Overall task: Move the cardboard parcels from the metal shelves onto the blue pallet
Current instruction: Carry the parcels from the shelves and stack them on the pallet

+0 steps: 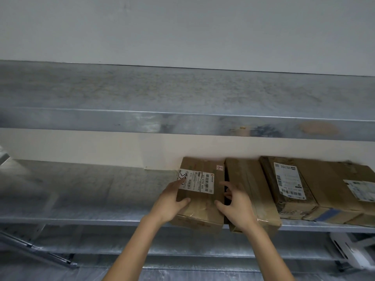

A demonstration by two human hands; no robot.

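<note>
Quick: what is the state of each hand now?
Left hand: grips the brown cardboard parcel with white label, left side.
Right hand: grips the same parcel, right side.

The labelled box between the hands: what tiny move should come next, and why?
Probably pull the labelled parcel forward off the metal shelf. The left hand grips its left side, the right hand has fingers in the gap beside the neighbouring parcel, and the parcel's front seems to overhang the shelf edge.
</note>
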